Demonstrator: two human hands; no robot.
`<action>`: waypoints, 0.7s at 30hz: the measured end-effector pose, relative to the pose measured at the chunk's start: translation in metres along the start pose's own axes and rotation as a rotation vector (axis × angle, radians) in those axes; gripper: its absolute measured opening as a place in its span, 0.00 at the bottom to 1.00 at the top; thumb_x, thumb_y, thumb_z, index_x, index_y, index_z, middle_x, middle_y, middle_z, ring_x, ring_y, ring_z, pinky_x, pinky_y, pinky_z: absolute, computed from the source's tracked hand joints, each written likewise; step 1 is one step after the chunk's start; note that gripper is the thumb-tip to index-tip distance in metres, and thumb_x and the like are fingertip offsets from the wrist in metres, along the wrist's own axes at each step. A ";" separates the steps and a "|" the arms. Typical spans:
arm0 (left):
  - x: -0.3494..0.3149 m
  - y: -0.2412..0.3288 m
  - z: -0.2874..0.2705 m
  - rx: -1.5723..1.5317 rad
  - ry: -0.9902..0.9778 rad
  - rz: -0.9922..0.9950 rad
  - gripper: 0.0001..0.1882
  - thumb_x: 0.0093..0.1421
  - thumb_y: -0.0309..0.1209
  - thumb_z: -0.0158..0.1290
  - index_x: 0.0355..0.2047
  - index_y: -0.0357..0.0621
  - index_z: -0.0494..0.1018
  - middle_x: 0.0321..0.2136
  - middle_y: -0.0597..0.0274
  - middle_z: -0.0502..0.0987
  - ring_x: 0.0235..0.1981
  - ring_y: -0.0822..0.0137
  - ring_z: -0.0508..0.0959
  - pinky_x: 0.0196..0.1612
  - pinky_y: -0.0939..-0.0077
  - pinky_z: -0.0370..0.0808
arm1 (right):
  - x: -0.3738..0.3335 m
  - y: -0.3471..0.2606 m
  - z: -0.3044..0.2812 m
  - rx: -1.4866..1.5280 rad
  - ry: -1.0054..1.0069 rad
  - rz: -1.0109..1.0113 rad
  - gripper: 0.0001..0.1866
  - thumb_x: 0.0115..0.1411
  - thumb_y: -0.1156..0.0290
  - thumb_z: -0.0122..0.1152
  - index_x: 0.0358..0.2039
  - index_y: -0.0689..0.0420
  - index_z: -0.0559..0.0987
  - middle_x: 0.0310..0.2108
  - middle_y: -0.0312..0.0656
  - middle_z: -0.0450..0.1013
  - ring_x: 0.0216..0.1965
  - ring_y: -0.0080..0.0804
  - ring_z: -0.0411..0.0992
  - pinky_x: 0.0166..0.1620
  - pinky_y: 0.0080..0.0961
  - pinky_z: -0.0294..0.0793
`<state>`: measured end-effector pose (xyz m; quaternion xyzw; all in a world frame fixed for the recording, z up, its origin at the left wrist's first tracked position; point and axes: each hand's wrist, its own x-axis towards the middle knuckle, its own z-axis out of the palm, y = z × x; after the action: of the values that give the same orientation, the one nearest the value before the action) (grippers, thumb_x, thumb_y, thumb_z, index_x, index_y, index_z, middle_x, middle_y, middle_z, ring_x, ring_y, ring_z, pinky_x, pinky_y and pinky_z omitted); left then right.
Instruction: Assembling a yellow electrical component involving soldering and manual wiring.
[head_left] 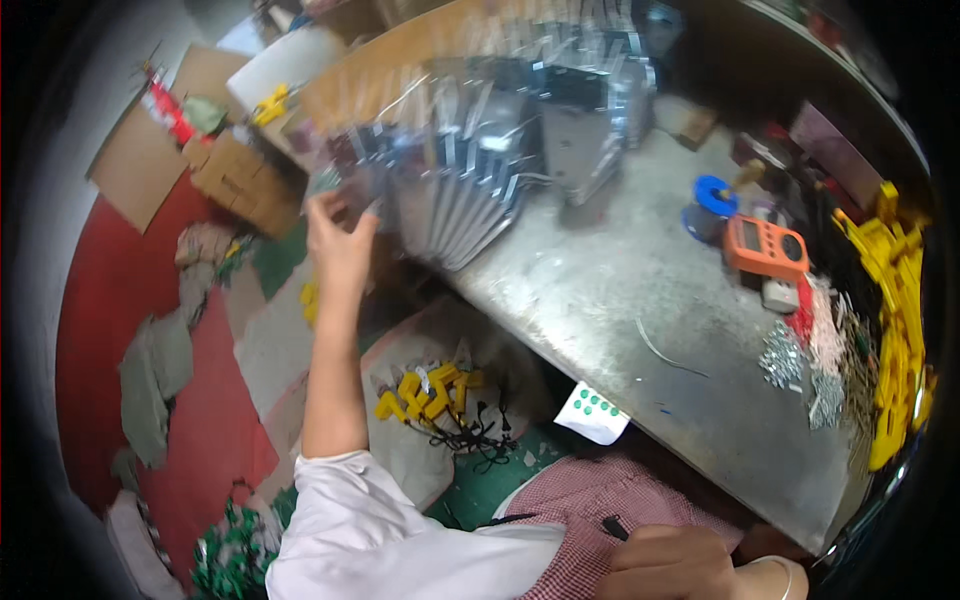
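My left hand point(340, 235) reaches out at the far left edge of the workbench. Thumb and fingers are curved with a gap between them, and nothing plainly sits in that gap. Right beside it stands a fanned row of grey flat pieces in clear plastic bags point(455, 215), smeared by motion. A second group of bagged grey pieces point(580, 150) is farther to the right. Low in the view, my right hand point(670, 562) is closed in front of my checked apron point(600, 500). A short black end point(614, 527) pokes out by its fingers; the rest is hidden.
The metal workbench point(600, 290) carries an orange meter point(766, 247), a blue spool point(712, 195), small metal parts point(782, 357) and yellow plastic pieces point(897, 340). A dotted white card point(592, 413) overhangs its edge. Yellow pieces with black cords point(430, 393) lie below, near cardboard boxes point(243, 183).
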<state>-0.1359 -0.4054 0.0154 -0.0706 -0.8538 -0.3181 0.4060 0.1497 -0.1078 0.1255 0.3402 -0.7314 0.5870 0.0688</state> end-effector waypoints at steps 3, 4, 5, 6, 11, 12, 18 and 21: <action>0.018 -0.015 0.015 0.008 -0.022 -0.052 0.27 0.48 0.29 0.61 0.47 0.36 0.64 0.43 0.50 0.72 0.45 0.56 0.74 0.48 0.65 0.71 | -0.012 0.003 -0.007 -0.002 0.148 -0.013 0.10 0.46 0.73 0.64 0.16 0.55 0.70 0.17 0.37 0.61 0.19 0.34 0.62 0.22 0.29 0.61; 0.022 -0.024 0.010 0.023 -0.006 -0.058 0.27 0.48 0.28 0.61 0.48 0.35 0.64 0.43 0.52 0.72 0.45 0.58 0.74 0.48 0.65 0.71 | -0.014 0.010 -0.001 0.001 0.271 -0.048 0.10 0.47 0.73 0.64 0.17 0.55 0.70 0.18 0.37 0.62 0.19 0.35 0.63 0.22 0.29 0.62; 0.028 -0.055 -0.001 -0.098 0.043 -0.018 0.26 0.50 0.25 0.59 0.48 0.36 0.64 0.43 0.52 0.72 0.44 0.60 0.74 0.48 0.67 0.71 | -0.016 0.017 0.008 -0.006 0.307 -0.130 0.09 0.47 0.74 0.64 0.18 0.56 0.71 0.19 0.38 0.63 0.20 0.35 0.63 0.23 0.30 0.62; 0.029 -0.039 -0.003 -0.043 0.105 -0.057 0.25 0.51 0.21 0.58 0.49 0.37 0.63 0.43 0.53 0.72 0.43 0.62 0.74 0.47 0.69 0.71 | -0.018 0.023 0.011 -0.034 0.343 -0.197 0.08 0.47 0.74 0.64 0.19 0.56 0.71 0.20 0.38 0.64 0.21 0.35 0.64 0.24 0.30 0.63; 0.000 0.085 0.000 -0.375 0.107 0.174 0.36 0.51 0.19 0.55 0.60 0.39 0.56 0.50 0.56 0.68 0.48 0.65 0.70 0.49 0.71 0.69 | -0.031 0.003 -0.011 0.019 0.392 -0.064 0.07 0.45 0.75 0.64 0.23 0.59 0.73 0.23 0.38 0.66 0.25 0.34 0.67 0.27 0.29 0.66; -0.020 0.130 0.007 -0.424 0.007 0.225 0.37 0.51 0.18 0.54 0.62 0.38 0.53 0.52 0.55 0.66 0.50 0.66 0.69 0.50 0.73 0.68 | -0.037 0.003 -0.014 -0.099 0.532 -0.058 0.06 0.46 0.76 0.63 0.25 0.59 0.75 0.26 0.39 0.68 0.27 0.34 0.68 0.28 0.28 0.68; -0.112 0.245 0.031 -0.592 -0.876 0.659 0.43 0.37 0.24 0.64 0.57 0.34 0.60 0.46 0.46 0.72 0.40 0.54 0.75 0.38 0.65 0.73 | -0.078 -0.008 -0.067 -0.333 0.518 0.025 0.20 0.50 0.78 0.59 0.47 0.63 0.76 0.44 0.47 0.70 0.40 0.36 0.70 0.41 0.28 0.70; -0.137 0.281 0.038 -0.659 -1.070 0.800 0.45 0.40 0.26 0.63 0.60 0.36 0.57 0.46 0.50 0.72 0.40 0.51 0.73 0.42 0.62 0.70 | -0.094 -0.015 -0.094 -0.173 0.681 -0.035 0.13 0.62 0.65 0.55 0.24 0.59 0.75 0.20 0.38 0.70 0.19 0.27 0.69 0.24 0.21 0.70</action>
<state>0.0360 -0.1419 0.0331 -0.6392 -0.7044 -0.3077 -0.0225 0.2016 0.0151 0.1196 0.1303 -0.7076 0.6014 0.3472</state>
